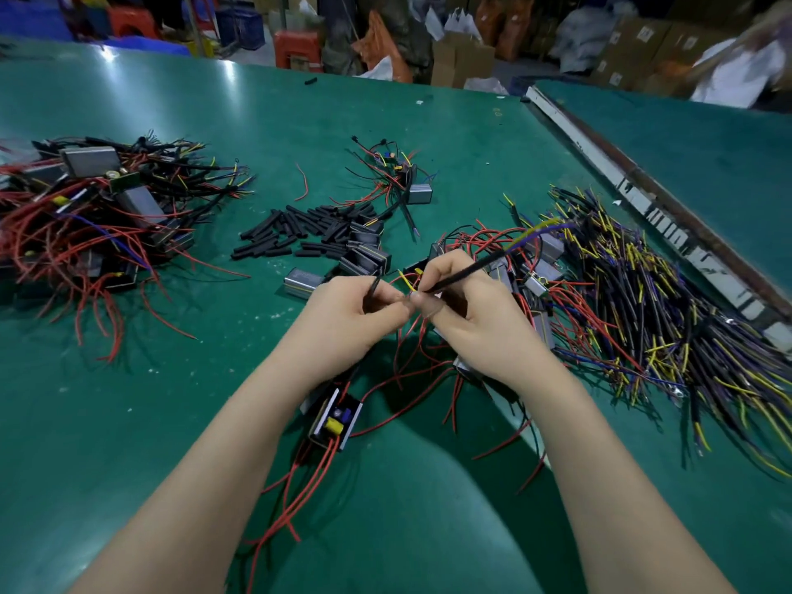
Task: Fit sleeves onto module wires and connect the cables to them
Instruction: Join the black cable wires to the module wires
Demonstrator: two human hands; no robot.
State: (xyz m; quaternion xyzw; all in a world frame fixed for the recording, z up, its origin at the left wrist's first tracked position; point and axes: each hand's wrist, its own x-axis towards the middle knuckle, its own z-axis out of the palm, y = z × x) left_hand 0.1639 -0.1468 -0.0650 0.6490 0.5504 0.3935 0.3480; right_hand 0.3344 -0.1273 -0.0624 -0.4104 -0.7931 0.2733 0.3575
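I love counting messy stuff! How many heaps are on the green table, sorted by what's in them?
Module heaps: 3
Sleeve heap: 1
Cable heap: 1
Total: 5 heaps

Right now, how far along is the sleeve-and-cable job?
Apparently done: the left heap of modules with black cables attached. In hand: the left hand pinches a thin black piece, the right hand grips a black cable, and their fingertips meet. Left: loose sleeves, bare modules and the cable pile.
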